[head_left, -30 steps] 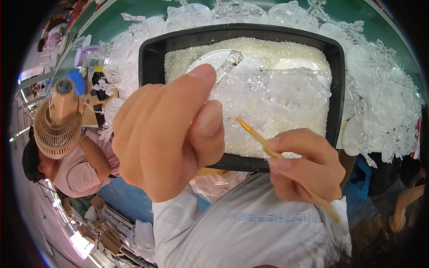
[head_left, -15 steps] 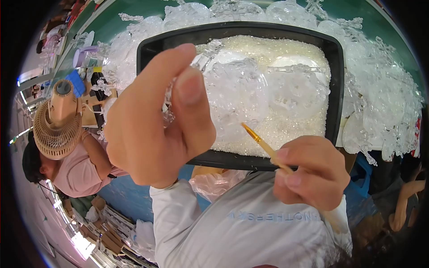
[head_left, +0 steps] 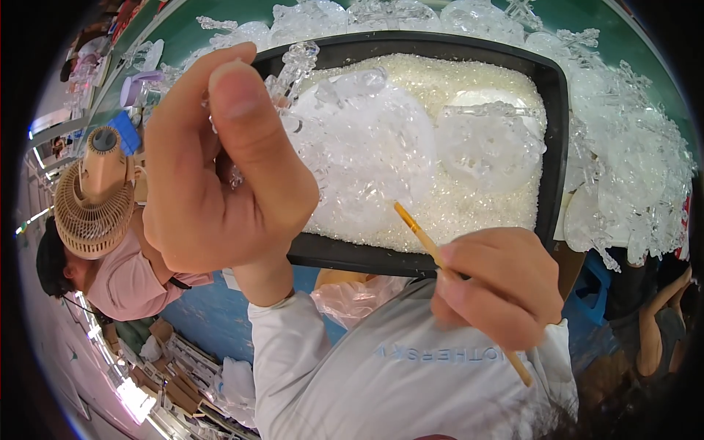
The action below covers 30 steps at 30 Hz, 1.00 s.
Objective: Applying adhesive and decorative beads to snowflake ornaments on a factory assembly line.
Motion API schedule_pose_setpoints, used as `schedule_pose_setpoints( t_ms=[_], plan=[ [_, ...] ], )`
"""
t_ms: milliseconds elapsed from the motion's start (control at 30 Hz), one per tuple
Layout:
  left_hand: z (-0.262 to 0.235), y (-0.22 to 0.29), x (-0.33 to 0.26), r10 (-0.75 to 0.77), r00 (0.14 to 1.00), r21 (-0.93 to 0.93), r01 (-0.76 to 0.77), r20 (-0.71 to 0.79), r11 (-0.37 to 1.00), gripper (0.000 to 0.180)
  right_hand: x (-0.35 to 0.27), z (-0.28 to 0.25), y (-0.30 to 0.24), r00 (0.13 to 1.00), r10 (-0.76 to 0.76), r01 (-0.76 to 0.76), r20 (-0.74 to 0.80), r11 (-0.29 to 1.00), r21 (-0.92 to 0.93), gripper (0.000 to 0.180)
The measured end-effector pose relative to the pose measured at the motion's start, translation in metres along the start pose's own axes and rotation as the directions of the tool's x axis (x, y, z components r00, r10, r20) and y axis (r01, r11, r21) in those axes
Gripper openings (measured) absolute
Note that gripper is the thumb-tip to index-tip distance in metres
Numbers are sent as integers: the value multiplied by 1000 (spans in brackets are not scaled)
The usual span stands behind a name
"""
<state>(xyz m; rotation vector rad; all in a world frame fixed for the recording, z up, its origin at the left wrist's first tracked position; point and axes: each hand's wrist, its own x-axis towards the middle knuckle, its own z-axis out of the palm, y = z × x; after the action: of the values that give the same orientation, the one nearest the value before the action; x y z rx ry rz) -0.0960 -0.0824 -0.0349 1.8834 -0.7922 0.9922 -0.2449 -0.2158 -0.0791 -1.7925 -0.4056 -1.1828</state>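
My left hand [head_left: 235,161] is closed around the stem of a clear plastic ornament [head_left: 295,70], whose knobbly end sticks out past my fingers. A clear rounded disc [head_left: 367,139] shows beside the hand, over the tray; I cannot tell whether it is part of the held ornament. In my right hand [head_left: 502,286] a thin paintbrush [head_left: 418,227] is pinched, its fine tip pointing at the disc's lower edge. Beneath is a black tray [head_left: 557,161] of sparkling clear granules [head_left: 469,213]. A second clear ornament [head_left: 488,150] lies on the granules at the right.
Many clear plastic ornaments [head_left: 631,154] are heaped right of the tray, with more along its far side on the green table [head_left: 198,15]. A beige fan [head_left: 99,191] and a person in pink [head_left: 121,282] are at left. A blue stool [head_left: 590,290] stands at right.
My left hand has moved left and slightly up, turning so the thumb shows more. My right hand has shifted slightly left with the brush, whose handle end now shows below the hand.
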Motion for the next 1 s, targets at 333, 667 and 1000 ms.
schedule_pose_setpoints(
  t_ms=[333,667,1000],
  plan=[
    [1,-7,0,-39,999,16,39,29,999,24,1,-1,-6,998,10,-10,57,1000,-1,25],
    [2,-11,1,-50,996,78,44,78,996,20,-1,-2,-8,986,8,-19,166,998,64,26],
    [0,-6,-1,-171,978,63,164,122,984,19,2,10,-6,965,-40,78,258,987,-139,22]
  ],
)
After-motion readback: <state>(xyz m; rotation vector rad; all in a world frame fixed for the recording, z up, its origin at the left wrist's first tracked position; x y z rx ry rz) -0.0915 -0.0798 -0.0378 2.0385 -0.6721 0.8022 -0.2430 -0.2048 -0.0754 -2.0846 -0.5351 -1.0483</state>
